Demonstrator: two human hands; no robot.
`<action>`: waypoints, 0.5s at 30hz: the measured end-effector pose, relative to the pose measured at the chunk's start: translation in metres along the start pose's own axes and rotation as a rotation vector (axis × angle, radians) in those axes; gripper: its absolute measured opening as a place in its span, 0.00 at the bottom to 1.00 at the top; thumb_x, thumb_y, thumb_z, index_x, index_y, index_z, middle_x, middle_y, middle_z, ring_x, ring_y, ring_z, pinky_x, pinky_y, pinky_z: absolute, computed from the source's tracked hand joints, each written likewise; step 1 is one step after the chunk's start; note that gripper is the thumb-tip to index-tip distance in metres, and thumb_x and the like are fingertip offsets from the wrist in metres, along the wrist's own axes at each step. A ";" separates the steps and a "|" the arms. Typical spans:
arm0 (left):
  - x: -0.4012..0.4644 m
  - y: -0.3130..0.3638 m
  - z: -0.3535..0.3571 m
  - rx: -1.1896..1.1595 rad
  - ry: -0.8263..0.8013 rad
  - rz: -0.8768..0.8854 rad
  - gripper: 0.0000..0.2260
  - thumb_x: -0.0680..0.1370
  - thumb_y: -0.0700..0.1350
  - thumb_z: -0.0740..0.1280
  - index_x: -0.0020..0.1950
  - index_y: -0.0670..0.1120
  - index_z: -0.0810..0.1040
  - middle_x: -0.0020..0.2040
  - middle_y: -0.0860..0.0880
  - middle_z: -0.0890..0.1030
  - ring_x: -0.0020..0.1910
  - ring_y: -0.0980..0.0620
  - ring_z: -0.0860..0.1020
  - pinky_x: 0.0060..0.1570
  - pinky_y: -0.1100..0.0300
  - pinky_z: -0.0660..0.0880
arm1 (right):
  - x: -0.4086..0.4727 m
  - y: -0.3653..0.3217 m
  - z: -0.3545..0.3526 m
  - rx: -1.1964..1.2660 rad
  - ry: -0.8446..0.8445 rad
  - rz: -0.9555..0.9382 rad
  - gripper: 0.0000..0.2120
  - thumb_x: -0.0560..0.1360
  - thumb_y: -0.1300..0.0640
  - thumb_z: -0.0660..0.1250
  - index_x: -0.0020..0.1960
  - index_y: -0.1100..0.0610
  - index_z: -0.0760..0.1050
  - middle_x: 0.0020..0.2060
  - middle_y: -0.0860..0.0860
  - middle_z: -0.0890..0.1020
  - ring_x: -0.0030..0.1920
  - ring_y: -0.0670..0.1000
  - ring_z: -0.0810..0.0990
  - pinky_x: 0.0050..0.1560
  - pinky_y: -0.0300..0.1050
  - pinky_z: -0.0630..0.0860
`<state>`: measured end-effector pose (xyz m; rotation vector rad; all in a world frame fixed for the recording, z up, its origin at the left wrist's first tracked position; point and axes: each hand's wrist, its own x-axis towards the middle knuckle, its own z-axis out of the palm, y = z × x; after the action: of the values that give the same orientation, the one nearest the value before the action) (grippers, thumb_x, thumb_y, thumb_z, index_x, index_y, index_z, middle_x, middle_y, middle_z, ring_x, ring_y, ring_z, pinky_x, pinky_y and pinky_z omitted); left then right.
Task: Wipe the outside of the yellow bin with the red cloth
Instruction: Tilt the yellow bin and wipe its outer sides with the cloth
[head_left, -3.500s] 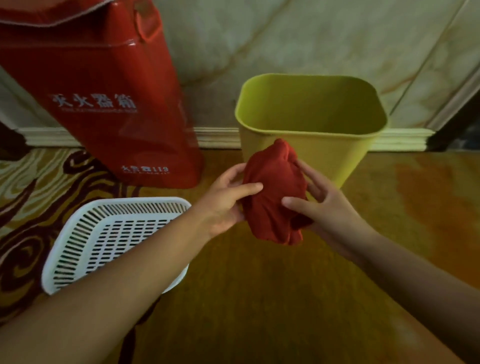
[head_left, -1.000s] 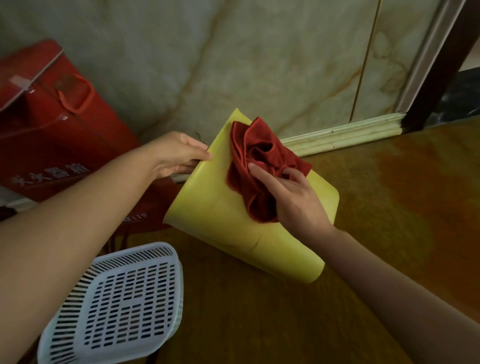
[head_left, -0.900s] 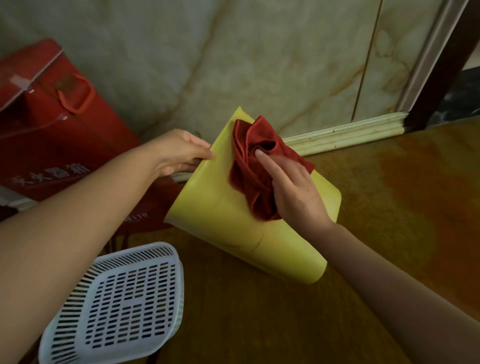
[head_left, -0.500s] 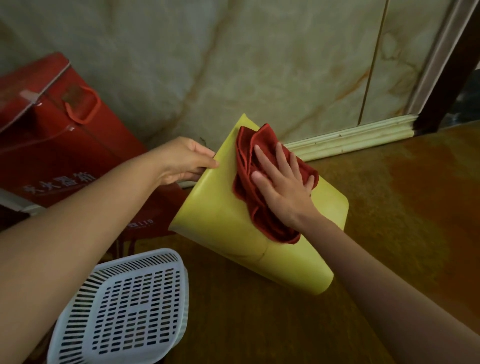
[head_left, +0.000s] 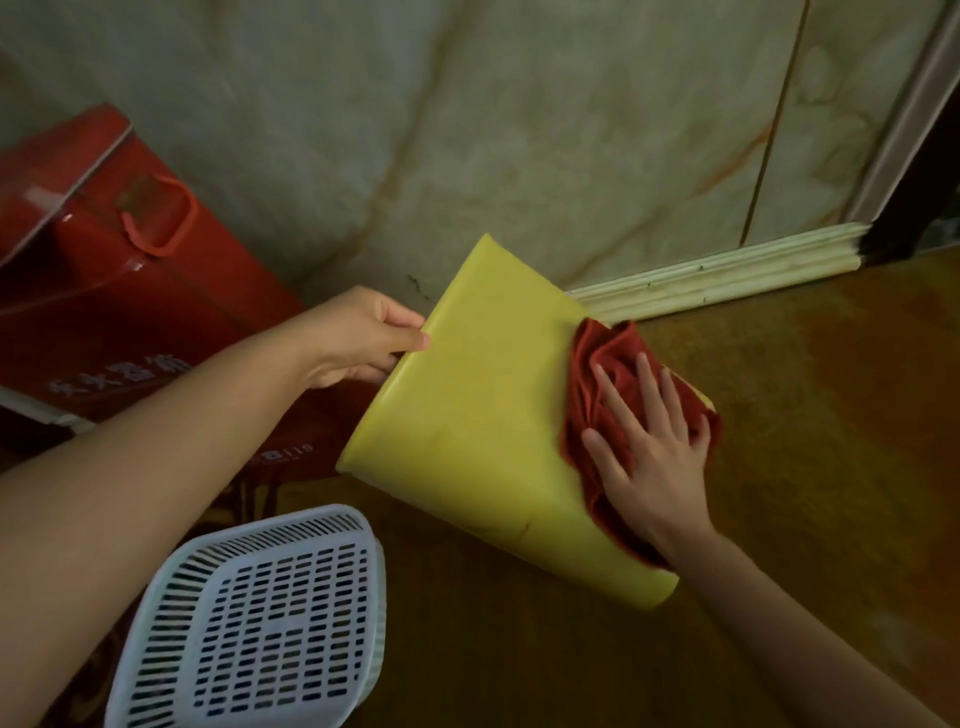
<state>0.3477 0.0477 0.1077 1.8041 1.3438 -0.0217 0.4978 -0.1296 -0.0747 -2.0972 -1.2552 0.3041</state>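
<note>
The yellow bin (head_left: 483, 415) is tipped over, its mouth turned away to the left and one broad outer side facing up. My left hand (head_left: 358, 338) grips the bin's rim at its upper left edge. The crumpled red cloth (head_left: 592, 374) lies on the right part of that side. My right hand (head_left: 649, 452) presses flat on the cloth with fingers spread. The bin's inside is hidden.
A red box (head_left: 130, 312) with a handle and white lettering stands against the marble wall (head_left: 519, 130) at left. A white slotted basket (head_left: 260, 623) lies on the floor at lower left. A pale baseboard (head_left: 727, 275) runs behind the bin. Brown carpet (head_left: 831, 441) extends right.
My right hand has slid the cloth from the upper middle of the bin's side down and to the right. My left hand still holds the rim.
</note>
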 end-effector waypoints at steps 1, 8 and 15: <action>0.001 0.002 0.000 0.019 0.005 0.001 0.13 0.75 0.40 0.63 0.59 0.43 0.76 0.43 0.47 0.82 0.35 0.55 0.80 0.36 0.63 0.77 | -0.016 -0.006 0.003 -0.023 -0.013 -0.054 0.28 0.72 0.30 0.38 0.71 0.32 0.40 0.76 0.44 0.40 0.76 0.52 0.40 0.70 0.71 0.46; -0.001 0.017 0.006 0.031 -0.129 0.080 0.09 0.75 0.41 0.63 0.52 0.45 0.80 0.45 0.44 0.82 0.35 0.54 0.80 0.33 0.68 0.76 | 0.046 -0.076 0.004 0.097 0.099 -0.208 0.25 0.73 0.31 0.44 0.70 0.29 0.46 0.77 0.45 0.48 0.76 0.56 0.45 0.66 0.72 0.42; 0.006 0.020 0.009 -0.037 -0.054 -0.024 0.12 0.75 0.38 0.63 0.58 0.41 0.75 0.46 0.44 0.81 0.36 0.52 0.79 0.31 0.66 0.77 | 0.009 0.042 -0.012 0.284 0.060 0.336 0.23 0.72 0.33 0.45 0.67 0.27 0.48 0.76 0.46 0.54 0.76 0.52 0.50 0.72 0.68 0.49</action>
<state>0.3698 0.0451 0.1113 1.7445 1.3195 -0.0570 0.5379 -0.1405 -0.0917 -2.0431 -0.7694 0.5308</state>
